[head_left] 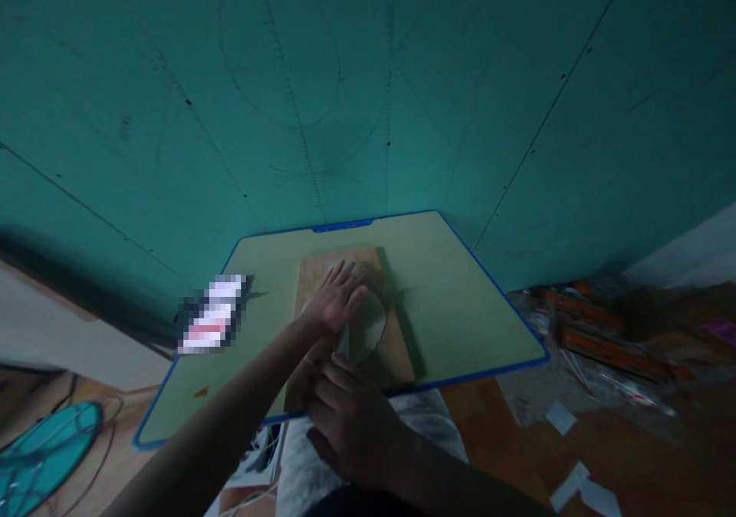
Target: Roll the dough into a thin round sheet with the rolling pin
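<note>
The left hand (336,302) lies flat, fingers extended and slightly spread, over a pale, rounded, flat sheet (369,324) on a light-brown rectangular wooden board (394,354); the right hand (342,406) curls by the board's near edge, whether pinching anything too dark to tell

Dim room, dull light on the pale tabletop (465,302), soft shadow right of the wooden board (398,356), right hand (345,409) very dark, blocky squares (212,314) at left, dark floor (494,444) at lower right, stretched edges.
</note>
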Motion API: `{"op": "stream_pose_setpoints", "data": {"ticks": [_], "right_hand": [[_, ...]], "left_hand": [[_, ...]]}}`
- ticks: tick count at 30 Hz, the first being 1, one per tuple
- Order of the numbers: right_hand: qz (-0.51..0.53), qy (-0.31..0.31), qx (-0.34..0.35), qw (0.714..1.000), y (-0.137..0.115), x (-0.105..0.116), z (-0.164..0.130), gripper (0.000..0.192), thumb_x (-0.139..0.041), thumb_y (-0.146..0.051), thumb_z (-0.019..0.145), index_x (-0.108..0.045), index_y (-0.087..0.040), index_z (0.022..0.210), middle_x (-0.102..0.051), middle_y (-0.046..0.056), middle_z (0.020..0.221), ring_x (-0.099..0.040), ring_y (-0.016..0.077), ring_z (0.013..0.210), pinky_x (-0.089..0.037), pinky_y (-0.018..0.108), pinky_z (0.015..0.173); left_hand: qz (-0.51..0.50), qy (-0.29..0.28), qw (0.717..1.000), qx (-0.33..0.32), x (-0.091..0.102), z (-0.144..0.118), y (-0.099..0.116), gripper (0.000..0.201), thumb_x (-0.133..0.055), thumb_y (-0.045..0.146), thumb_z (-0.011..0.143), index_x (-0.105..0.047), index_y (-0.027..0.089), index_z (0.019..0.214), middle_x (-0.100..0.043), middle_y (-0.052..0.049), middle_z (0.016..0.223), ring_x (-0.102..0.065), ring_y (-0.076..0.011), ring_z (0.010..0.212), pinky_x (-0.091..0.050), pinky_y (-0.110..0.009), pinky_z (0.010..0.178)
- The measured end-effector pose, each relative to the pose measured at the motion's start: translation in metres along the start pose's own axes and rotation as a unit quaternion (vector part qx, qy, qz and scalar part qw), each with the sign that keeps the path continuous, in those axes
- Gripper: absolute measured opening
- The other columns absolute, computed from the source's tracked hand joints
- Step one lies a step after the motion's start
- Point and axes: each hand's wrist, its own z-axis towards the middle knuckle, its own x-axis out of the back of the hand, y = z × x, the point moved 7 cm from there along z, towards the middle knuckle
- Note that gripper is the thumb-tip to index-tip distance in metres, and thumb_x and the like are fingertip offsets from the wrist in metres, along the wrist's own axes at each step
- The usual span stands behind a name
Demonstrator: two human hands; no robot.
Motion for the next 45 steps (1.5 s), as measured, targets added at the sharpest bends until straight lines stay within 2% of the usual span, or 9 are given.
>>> {"op": "stream_pose_setpoints", "data": {"ticks": [11, 15, 18, 22, 27, 30, 33, 40, 45], "right_hand": [[-0.066, 0.092, -0.139, 0.984, 0.037, 0.017, -0.112, 0.055, -0.044, -0.028, 0.096, -0.042, -0.018, 0.15, -0.051, 0.015, 0.151, -0.037, 0.0282, 0.147, -0.045, 0.05, 0.112], [-0.083, 0.105, -0.176, 0.975, 0.039, 0.022, -0.112, 0.058, -0.051, -0.035, 0.096, -0.042, -0.021, 0.151, -0.041, 0.016, 0.157, -0.034, 0.0323, 0.148, -0.046, 0.053, 0.111], [-0.077, 0.104, -0.171, 0.977, 0.027, 0.026, -0.081, 0.06, -0.057, -0.039, 0.092, -0.047, -0.016, 0.147, -0.044, 0.02, 0.153, -0.037, 0.0354, 0.145, -0.045, 0.055, 0.111], [-0.064, 0.073, -0.162, 0.982, 0.021, 0.025, -0.043, 0.049, -0.062, -0.028, 0.087, -0.059, -0.015, 0.135, -0.048, 0.019, 0.15, -0.043, 0.0357, 0.14, -0.041, 0.056, 0.114], [-0.061, 0.074, -0.135, 0.986, 0.053, 0.046, -0.038, 0.048, -0.045, -0.004, 0.088, -0.062, -0.02, 0.13, -0.06, 0.014, 0.141, -0.056, 0.027, 0.128, -0.047, 0.05, 0.109], [-0.022, 0.087, -0.133, 0.987, 0.087, 0.065, -0.03, 0.038, -0.039, -0.006, 0.094, -0.063, -0.022, 0.12, -0.068, 0.01, 0.127, -0.062, 0.0224, 0.119, -0.049, 0.045, 0.105], [-0.023, 0.072, -0.145, 0.987, 0.112, 0.07, -0.003, 0.027, -0.043, -0.015, 0.097, -0.062, -0.019, 0.116, -0.068, 0.013, 0.125, -0.062, 0.0233, 0.119, -0.049, 0.04, 0.102], [-0.118, -0.059, -0.291, 0.947, 0.147, 0.04, 0.085, 0.03, -0.038, -0.03, 0.103, -0.064, -0.02, 0.115, -0.068, 0.012, 0.121, -0.062, 0.0248, 0.114, -0.046, 0.038, 0.096], [-0.17, -0.077, -0.273, 0.944, 0.146, 0.027, 0.112, 0.032, -0.036, -0.029, 0.104, -0.065, -0.018, 0.109, -0.066, 0.013, 0.121, -0.058, 0.0254, 0.114, -0.041, 0.039, 0.097]], "left_hand": [[-0.111, -0.018, 0.993, -0.022, -0.012, 0.057, 0.125, 0.051, -0.026, 0.05, 0.106, -0.059, 0.023, 0.135, -0.058, -0.005, 0.146, -0.036, -0.0284, 0.147, -0.029, -0.055, 0.119], [-0.096, -0.015, 0.993, -0.069, -0.013, 0.055, 0.143, 0.051, -0.026, 0.05, 0.106, -0.067, 0.024, 0.121, -0.064, -0.007, 0.138, -0.042, -0.0286, 0.143, -0.031, -0.056, 0.117], [-0.032, 0.015, 0.997, -0.069, -0.007, 0.04, 0.125, 0.051, -0.029, 0.049, 0.106, -0.07, 0.019, 0.114, -0.068, -0.012, 0.13, -0.046, -0.0308, 0.139, -0.03, -0.058, 0.116], [0.031, 0.041, 0.999, 0.001, 0.008, 0.0, 0.056, 0.048, -0.029, 0.042, 0.106, -0.07, 0.018, 0.116, -0.066, -0.013, 0.133, -0.048, -0.0315, 0.138, -0.032, -0.055, 0.116], [0.119, 0.068, 0.991, -0.001, 0.025, -0.07, -0.01, 0.042, -0.033, 0.036, 0.105, -0.069, 0.017, 0.116, -0.059, -0.017, 0.141, -0.045, -0.0368, 0.14, -0.033, -0.062, 0.114], [0.116, 0.067, 0.99, -0.048, 0.022, -0.102, -0.012, 0.037, -0.035, 0.034, 0.105, -0.067, 0.02, 0.117, -0.064, -0.013, 0.133, -0.046, -0.0331, 0.139, -0.039, -0.054, 0.113], [0.097, 0.106, 0.99, -0.01, 0.017, -0.115, -0.01, 0.037, -0.037, 0.037, 0.104, -0.059, 0.018, 0.129, -0.061, -0.015, 0.137, -0.049, -0.033, 0.137, -0.044, -0.052, 0.11], [0.052, 0.142, 0.988, 0.013, 0.016, -0.117, -0.005, 0.036, -0.034, 0.032, 0.105, -0.059, 0.015, 0.124, -0.063, -0.015, 0.132, -0.055, -0.0307, 0.131, -0.05, -0.049, 0.106], [0.036, 0.144, 0.989, -0.024, 0.021, -0.122, 0.0, 0.036, -0.038, 0.031, 0.104, -0.058, 0.016, 0.13, -0.058, -0.017, 0.141, -0.049, -0.0315, 0.137, -0.049, -0.05, 0.108]]}}
